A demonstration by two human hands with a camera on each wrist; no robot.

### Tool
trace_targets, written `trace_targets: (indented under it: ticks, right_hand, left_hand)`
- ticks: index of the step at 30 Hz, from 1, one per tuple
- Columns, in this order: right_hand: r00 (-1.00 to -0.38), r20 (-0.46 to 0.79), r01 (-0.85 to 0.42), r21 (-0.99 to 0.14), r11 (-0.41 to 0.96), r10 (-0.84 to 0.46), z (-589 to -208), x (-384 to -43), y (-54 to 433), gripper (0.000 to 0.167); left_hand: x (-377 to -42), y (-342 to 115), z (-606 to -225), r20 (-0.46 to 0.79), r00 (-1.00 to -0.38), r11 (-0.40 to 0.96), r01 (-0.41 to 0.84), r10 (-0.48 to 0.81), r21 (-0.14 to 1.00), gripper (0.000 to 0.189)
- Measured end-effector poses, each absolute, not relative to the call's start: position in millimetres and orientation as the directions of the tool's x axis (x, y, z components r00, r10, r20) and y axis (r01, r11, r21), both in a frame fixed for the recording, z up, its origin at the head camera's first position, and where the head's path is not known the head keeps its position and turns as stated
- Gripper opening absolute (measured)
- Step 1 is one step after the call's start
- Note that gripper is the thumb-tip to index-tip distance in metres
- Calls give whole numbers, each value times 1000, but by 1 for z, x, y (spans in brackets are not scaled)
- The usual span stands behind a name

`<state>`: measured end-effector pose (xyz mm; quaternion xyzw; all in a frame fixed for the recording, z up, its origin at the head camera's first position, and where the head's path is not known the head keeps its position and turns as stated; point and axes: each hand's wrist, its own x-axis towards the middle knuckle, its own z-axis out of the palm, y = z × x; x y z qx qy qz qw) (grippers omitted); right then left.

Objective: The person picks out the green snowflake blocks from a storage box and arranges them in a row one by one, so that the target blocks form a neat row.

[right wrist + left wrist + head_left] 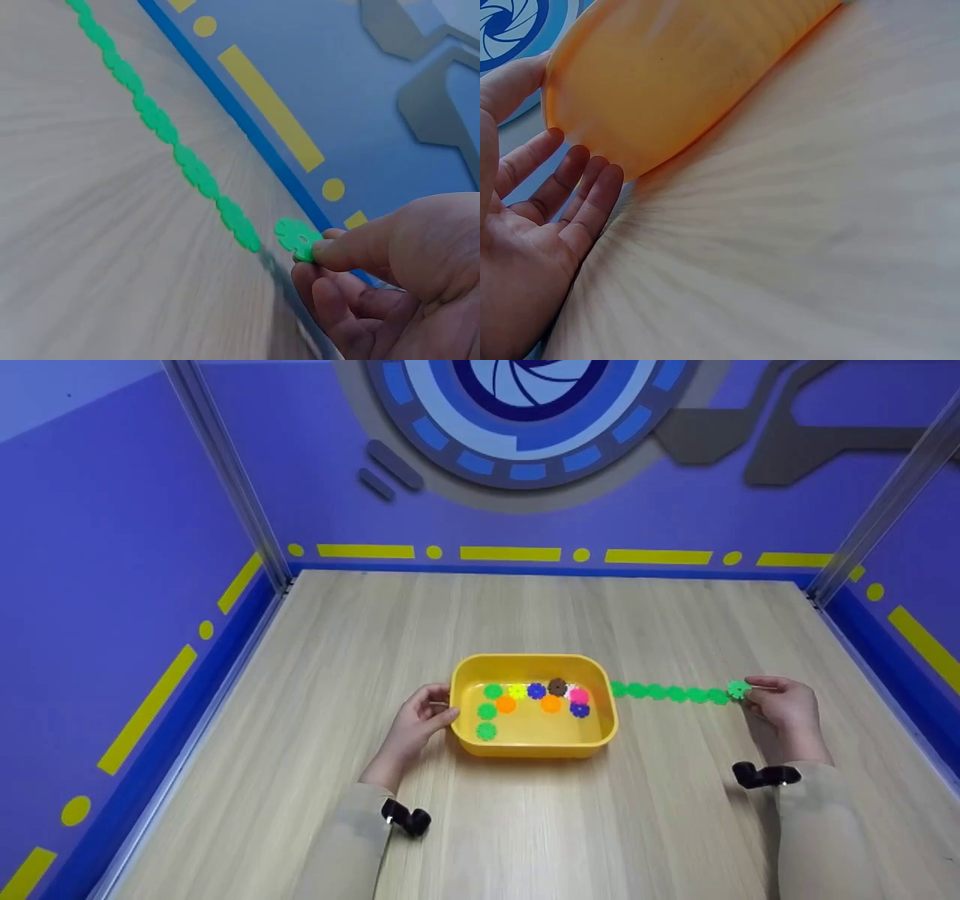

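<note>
My left hand (409,725) grips the left end of a yellow plastic basin (536,750), thumb at the rim and fingertips against the outer wall, as the left wrist view also shows. Inside the basin lie several notched interlocking discs in green, orange, yellow, blue, brown, white and pink. On the right, my right hand (787,709) pinches a single green interlocking disc (300,238) between thumb and fingers. That disc is held just above the table, near the right end of a row of green discs (196,171). In the right wrist view a small gap separates it from the row.
The row of green discs runs rightward from beside the basin across the wood-grain table (525,825). Blue printed panels (510,529) and metal corner posts (232,472) enclose the back and sides. A small black device (405,817) sits on each wrist.
</note>
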<state>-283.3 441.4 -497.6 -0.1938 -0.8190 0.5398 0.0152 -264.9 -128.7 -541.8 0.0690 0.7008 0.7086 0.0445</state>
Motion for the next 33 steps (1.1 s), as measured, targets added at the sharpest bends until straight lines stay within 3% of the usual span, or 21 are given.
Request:
trace_targets:
  ticks: [4, 20, 33]
  right_hand:
    - [-921, -173, 313, -864, 396, 350, -500, -283, 442, 46]
    - [-919, -165, 352, -750, 560, 357, -489, -280, 439, 43]
    - [-916, -146, 352, -739, 574, 373, -491, -278, 442, 44]
  left_hand:
    - [-265, -129, -542, 33, -985, -38, 27, 171, 999, 47]
    - [-266, -129, -541, 32, -983, -58, 22, 178, 998, 46]
    - [-265, -129, -542, 26, -984, -48, 18, 176, 999, 46]
